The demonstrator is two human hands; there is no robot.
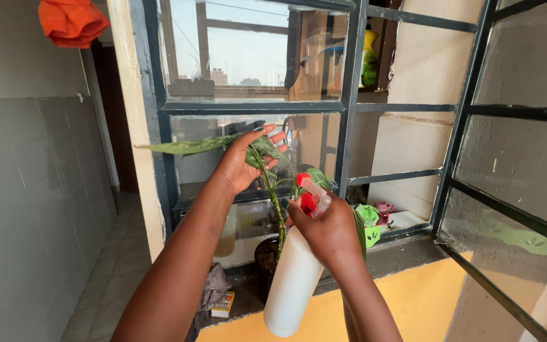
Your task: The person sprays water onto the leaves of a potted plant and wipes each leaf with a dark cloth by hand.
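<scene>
**Leaf backed by one hand, sprayer aimed with the other**

Left hand [243, 166]: grip apart, palm flat behind a long green leaf [191, 146], apparently steadying it to face the nozzle. Right hand [329, 231]: grip clamped on the neck of a smooth white plastic spray bottle [291, 285], red trigger up, tilted toward the foliage. The thin-stemmed plant [275, 202] stands in a dark pot [264, 256] on the window ledge [406, 253], against metal-framed panes.

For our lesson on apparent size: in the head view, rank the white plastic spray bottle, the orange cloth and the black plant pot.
1. White plastic spray bottle, nearest the camera.
2. Orange cloth, partly cut off.
3. Black plant pot, partly hidden.
</scene>
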